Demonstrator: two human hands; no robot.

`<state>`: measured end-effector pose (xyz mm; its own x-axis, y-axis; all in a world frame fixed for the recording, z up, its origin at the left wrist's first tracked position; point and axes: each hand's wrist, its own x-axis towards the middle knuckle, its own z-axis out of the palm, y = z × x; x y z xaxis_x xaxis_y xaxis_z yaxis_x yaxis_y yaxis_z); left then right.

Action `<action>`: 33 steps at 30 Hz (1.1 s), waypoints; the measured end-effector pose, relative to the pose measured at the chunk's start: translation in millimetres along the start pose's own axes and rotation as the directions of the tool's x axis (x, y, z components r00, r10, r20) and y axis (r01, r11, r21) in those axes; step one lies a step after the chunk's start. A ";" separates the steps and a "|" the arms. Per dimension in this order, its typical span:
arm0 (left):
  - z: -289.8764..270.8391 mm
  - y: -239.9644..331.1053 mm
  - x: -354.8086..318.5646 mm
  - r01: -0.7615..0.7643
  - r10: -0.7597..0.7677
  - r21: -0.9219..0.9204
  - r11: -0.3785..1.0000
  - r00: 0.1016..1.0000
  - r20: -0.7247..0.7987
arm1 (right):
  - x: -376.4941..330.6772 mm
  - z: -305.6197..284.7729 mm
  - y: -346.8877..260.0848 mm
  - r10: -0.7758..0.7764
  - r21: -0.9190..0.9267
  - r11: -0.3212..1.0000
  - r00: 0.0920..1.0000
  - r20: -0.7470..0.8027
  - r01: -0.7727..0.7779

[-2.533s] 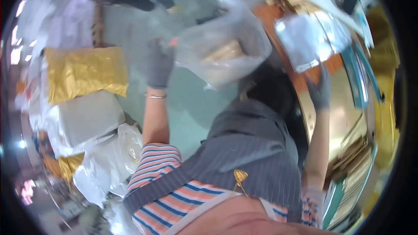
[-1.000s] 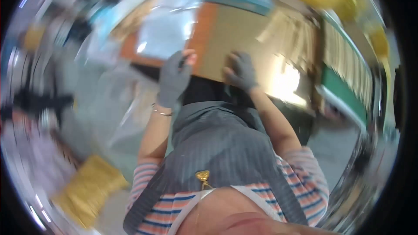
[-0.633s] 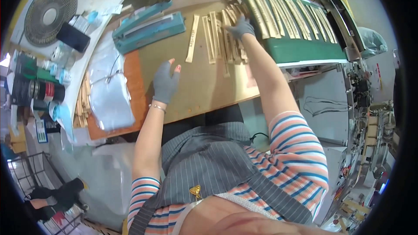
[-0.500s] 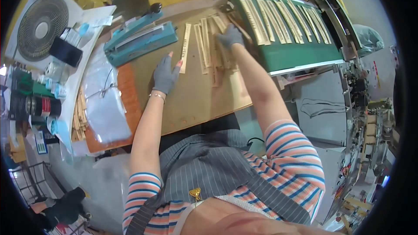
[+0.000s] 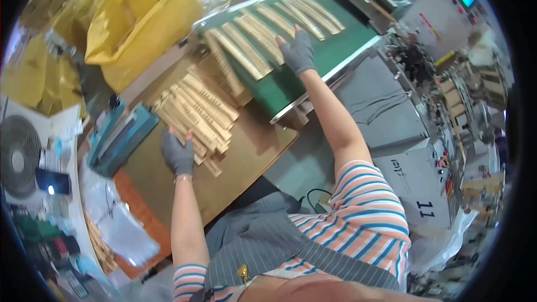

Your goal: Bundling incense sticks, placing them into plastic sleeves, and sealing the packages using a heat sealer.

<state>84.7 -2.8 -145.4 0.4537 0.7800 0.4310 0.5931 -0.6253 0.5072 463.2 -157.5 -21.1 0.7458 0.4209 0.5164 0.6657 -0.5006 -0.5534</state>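
My left hand, in a grey fingertip-less glove, rests against the lower left edge of a pile of narrow tan strips with dark printing. Its thumb and forefinger are apart, and the hand looks open. On the brown table the strips lie roughly side by side, some overlapping. My right hand, gloved the same way, reaches over the green belt. Its fingers are spread, with no strip visibly held. Beside it, more tan strips lie slantwise on the belt.
A blue bench sealer stands left of the pile. Clear plastic bags lie on an orange sheet. A large yellow bag sits behind the table. The belt's metal edge borders a grey cabinet.
The view has turned to the right. My right hand has left the table strips and moved over the belt. My left hand has come to the pile, whose strips now lie closer together.
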 end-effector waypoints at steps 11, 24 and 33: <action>3.0 -23.7 -4.6 -0.031 0.031 0.009 0.999 0.999 -0.012 | 75.5 -18.3 121.8 0.190 -0.277 0.944 0.982 0.011 -0.180; -3.1 -24.1 -8.2 -0.004 0.001 -0.076 0.997 0.999 -0.038 | 47.8 44.6 36.2 -0.446 0.127 0.893 0.807 0.388 0.432; -3.8 21.0 19.9 0.358 -0.362 -0.107 0.927 0.932 -0.012 | -48.3 108.5 -151.8 -0.059 0.019 0.998 0.770 0.635 0.060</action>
<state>103.7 -0.5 -123.3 0.2008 0.9529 0.2272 0.6414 -0.3032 0.7048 329.0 -19.8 -32.9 0.5517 0.8339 0.0150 0.7098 -0.4600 -0.5334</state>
